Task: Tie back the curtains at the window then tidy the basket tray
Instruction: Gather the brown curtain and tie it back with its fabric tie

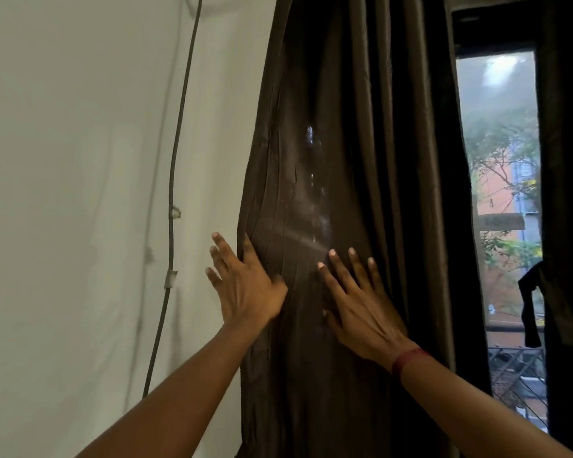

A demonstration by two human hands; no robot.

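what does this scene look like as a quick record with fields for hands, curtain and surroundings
left hand: fingers straight, at the curtain's left edge, thumb on the fabric
right hand: flat on the curtain's front, fingers spread
curtain: dark brown, hanging in folds, no tie around it in view
window: uncovered strip to the right
wall: pale, cable running down it

Home room: dark curtain [344, 193] at window [500, 193], plain wall [80, 160], loose cable [172, 193].
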